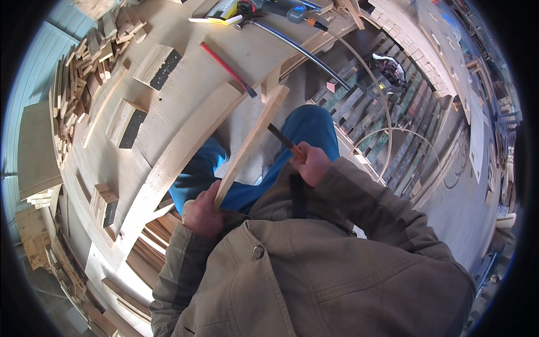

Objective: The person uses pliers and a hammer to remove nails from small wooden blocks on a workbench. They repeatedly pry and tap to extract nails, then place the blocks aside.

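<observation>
My left hand point(204, 212) is closed round the lower end of a narrow pale wooden board point(250, 143), which slants up and away over my lap. In my right hand point(312, 164) is a tool with a flat dark blade and an orange-brown handle point(296, 151); whether it is a chisel or a file I cannot tell. Its blade tip points at the board's right edge, and contact there is unclear. Beyond the board's far end, a red bar with a dark tip point(227, 68) lies on the workbench point(191, 98).
Wooden blocks with black faces point(126, 123) stand along the bench, near a heap of offcuts point(92, 70). A hammer with a long shiny handle point(297, 49) projects past the far edge. A pale hose point(387, 106) loops over a slatted wooden platform point(407, 132) at right.
</observation>
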A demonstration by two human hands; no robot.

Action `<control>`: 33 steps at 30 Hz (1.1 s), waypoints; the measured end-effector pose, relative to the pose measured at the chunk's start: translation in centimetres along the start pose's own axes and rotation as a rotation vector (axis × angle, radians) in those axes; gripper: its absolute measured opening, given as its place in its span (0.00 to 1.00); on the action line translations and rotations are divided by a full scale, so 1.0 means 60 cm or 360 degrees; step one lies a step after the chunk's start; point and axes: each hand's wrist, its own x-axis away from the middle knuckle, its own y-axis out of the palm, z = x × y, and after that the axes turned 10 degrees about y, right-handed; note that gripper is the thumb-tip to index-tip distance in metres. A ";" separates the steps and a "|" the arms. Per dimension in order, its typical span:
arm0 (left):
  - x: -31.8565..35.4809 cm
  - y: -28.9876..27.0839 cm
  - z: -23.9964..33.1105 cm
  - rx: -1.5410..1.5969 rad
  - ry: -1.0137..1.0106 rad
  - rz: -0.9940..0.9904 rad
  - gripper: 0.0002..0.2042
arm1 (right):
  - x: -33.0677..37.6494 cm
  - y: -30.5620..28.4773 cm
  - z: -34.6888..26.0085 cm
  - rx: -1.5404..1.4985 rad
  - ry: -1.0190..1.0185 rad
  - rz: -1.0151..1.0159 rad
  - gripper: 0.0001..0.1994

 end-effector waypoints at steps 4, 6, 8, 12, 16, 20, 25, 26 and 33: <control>-0.013 0.008 0.018 0.0546 -0.0336 -0.0118 0.29 | 0.003 0.056 -0.008 -0.0383 -0.0122 0.0054 0.12; -0.010 -0.006 0.025 0.0495 -0.0415 -0.0088 0.28 | 0.004 0.071 -0.018 -0.0406 -0.0127 0.0006 0.11; -0.010 -0.013 0.030 0.0545 -0.0408 -0.0038 0.28 | 0.010 0.065 -0.022 -0.0248 -0.0045 -0.0043 0.11; -0.011 -0.013 0.035 0.0633 -0.0431 0.0066 0.12 | 0.013 0.045 -0.035 -0.0245 -0.0059 -0.0141 0.11; -0.006 -0.009 0.031 0.0622 -0.0414 0.0083 0.11 | 0.017 0.022 -0.035 -0.0145 0.0033 -0.0171 0.12; -0.004 -0.012 0.020 0.0578 -0.0417 -0.0028 0.23 | 0.013 0.012 -0.030 -0.0057 -0.0122 -0.0090 0.15; 0.000 -0.013 0.018 0.0523 -0.0387 -0.0054 0.29 | 0.011 -0.013 -0.029 0.0076 -0.0126 -0.0097 0.14; 0.001 -0.014 0.018 0.0510 -0.0390 -0.0055 0.29 | 0.012 -0.018 -0.031 0.0058 -0.0111 -0.0109 0.15; 0.010 -0.020 0.017 0.0516 -0.0562 -0.0072 0.30 | 0.013 -0.040 -0.047 0.0070 -0.0037 -0.0116 0.15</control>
